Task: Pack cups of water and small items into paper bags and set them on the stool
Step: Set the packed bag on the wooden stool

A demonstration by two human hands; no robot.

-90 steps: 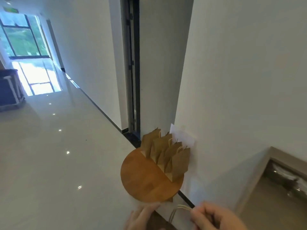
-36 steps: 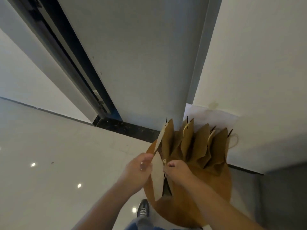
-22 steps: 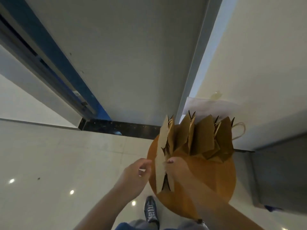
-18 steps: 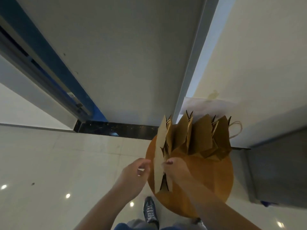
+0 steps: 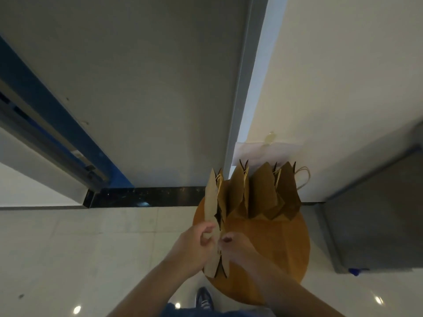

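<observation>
Left hand (image 5: 194, 245) has joined right hand (image 5: 238, 248) pinching bag (image 5: 211, 202) at stool's (image 5: 277, 248) edge.

Looks like an indoor corridor or lobby of an office-type building: glossy pale tiled floor (image 5: 68, 248) with ceiling-light glints (image 5: 77, 309), black stone skirting (image 5: 146, 197) along the wall base, wide grey door panel (image 5: 148, 99) in a metal frame (image 5: 242, 88), plain white wall (image 5: 343, 65) with 1 paper sheet (image 5: 267, 152) stuck on it. 1 round wooden stool (image 5: 274, 248) carrying brown paper bags (image 5: 263, 193) stands against the wall, a grey cabinet (image 5: 377, 213) just beside it.
</observation>
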